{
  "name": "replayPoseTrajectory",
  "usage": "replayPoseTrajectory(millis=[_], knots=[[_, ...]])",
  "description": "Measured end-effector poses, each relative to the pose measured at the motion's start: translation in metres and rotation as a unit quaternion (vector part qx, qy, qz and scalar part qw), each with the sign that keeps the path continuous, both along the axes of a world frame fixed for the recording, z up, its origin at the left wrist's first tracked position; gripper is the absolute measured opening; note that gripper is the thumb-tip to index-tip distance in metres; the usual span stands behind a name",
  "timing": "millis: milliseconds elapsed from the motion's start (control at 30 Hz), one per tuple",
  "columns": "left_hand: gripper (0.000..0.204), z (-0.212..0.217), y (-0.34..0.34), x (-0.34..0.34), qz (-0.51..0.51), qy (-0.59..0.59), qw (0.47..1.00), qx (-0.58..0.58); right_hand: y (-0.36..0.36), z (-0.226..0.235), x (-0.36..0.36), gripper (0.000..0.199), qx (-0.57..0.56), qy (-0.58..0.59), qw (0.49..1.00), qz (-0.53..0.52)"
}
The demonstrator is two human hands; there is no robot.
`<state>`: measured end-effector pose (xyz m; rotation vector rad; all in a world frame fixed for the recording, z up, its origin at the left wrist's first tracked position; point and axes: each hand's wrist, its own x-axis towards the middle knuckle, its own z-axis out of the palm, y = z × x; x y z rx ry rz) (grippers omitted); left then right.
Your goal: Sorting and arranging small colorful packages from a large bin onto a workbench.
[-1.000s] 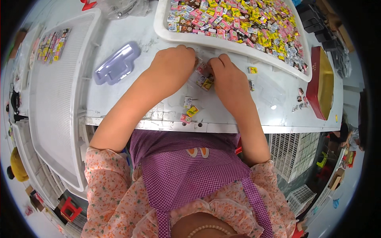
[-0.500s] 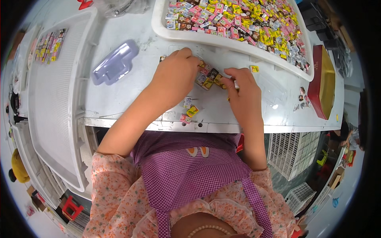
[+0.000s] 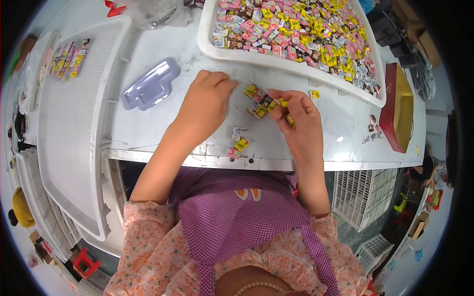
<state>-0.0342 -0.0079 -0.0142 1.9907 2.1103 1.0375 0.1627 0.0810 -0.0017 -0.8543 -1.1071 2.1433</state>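
Note:
Several small printed boxes (image 3: 258,100) in yellow, pink and dark brown lie close together in front of me, with clear plastic around them. To their right, my right hand (image 3: 304,117) pinches a small yellow box (image 3: 283,102) between thumb and fingers. Another small yellow box (image 3: 291,120) shows under its palm. On the other side, my left hand (image 3: 206,98) has its fingers curled together beside the clear plastic. Whatever its fingertips hold, if anything, is hidden. Nearer the table edge lie a white box (image 3: 237,133), a yellow box (image 3: 242,144) and a pink box (image 3: 233,153).
A large white bin (image 3: 291,60) heaped with small boxes stands at the back. At left are a clear purplish plastic tray (image 3: 150,85) and a white mesh tray (image 3: 69,128) holding a packed group. A red-and-gold box lid (image 3: 397,108) is at right.
My left hand has drawn a little left and away from the grouped boxes, uncovering more of them. My right hand has turned, bringing the pinched yellow box into view. The whole view has shifted slightly.

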Motion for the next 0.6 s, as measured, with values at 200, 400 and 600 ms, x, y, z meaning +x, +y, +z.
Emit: replayPoseTrajectory(millis=[200, 400, 600], knots=[[0.013, 0.004, -0.008, 0.002, -0.007, -0.012, 0.999, -0.042, 0.004, 0.008, -0.013, 0.026, -0.051, 0.005, 0.995, -0.084], [0.018, 0.006, -0.015, 0.001, -0.006, -0.029, 0.999, -0.015, 0.015, -0.001, -0.004, 0.024, 0.068, -0.047, 0.996, -0.03], [0.029, 0.027, -0.008, 0.023, -0.023, -0.372, 0.928, -0.01, -0.001, 0.009, -0.036, 0.018, 0.107, -0.096, 0.989, -0.03]])
